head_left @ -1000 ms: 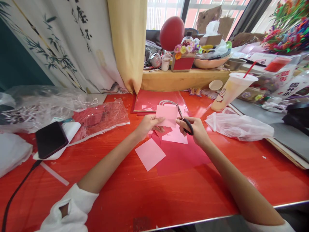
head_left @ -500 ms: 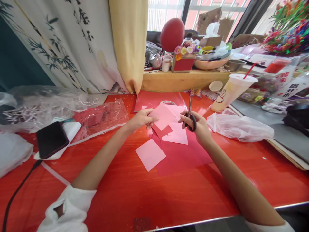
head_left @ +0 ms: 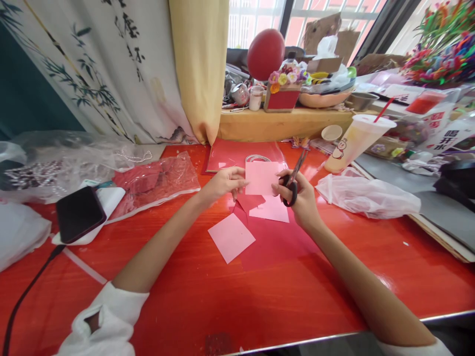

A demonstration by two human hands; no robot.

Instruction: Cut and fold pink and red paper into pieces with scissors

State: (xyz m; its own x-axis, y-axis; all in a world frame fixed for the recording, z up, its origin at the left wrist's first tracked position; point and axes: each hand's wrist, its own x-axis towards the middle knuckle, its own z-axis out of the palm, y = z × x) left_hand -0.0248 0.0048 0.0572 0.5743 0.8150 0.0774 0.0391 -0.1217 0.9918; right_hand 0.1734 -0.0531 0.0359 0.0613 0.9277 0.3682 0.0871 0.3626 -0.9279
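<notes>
Above the table, a square of pink paper (head_left: 261,179) is held up, with the fingers of my left hand (head_left: 223,184) pinching its left edge. My right hand (head_left: 307,200) is closed around black-handled scissors (head_left: 292,190), whose blades point up and away. Its thumb and fingertips also touch the paper's right edge. Beneath lie another pink sheet (head_left: 272,211), partly covered, and red paper pieces (head_left: 250,201) on a larger dark red sheet (head_left: 282,247). Nearer to me, a loose pink square (head_left: 232,238) rests flat on the table.
A phone (head_left: 80,215) with a cable and a clear bag of red paper (head_left: 156,180) lie left. Behind is a red packet (head_left: 226,151). To the right stand a drink cup (head_left: 358,141) with a straw and a crumpled plastic bag (head_left: 369,195). A cluttered ledge (head_left: 252,121) runs behind.
The held pink paper has turned from a tilted position to nearly square-on. My right hand has moved its fingertips onto the paper's right edge, and the scissors now tilt to the right.
</notes>
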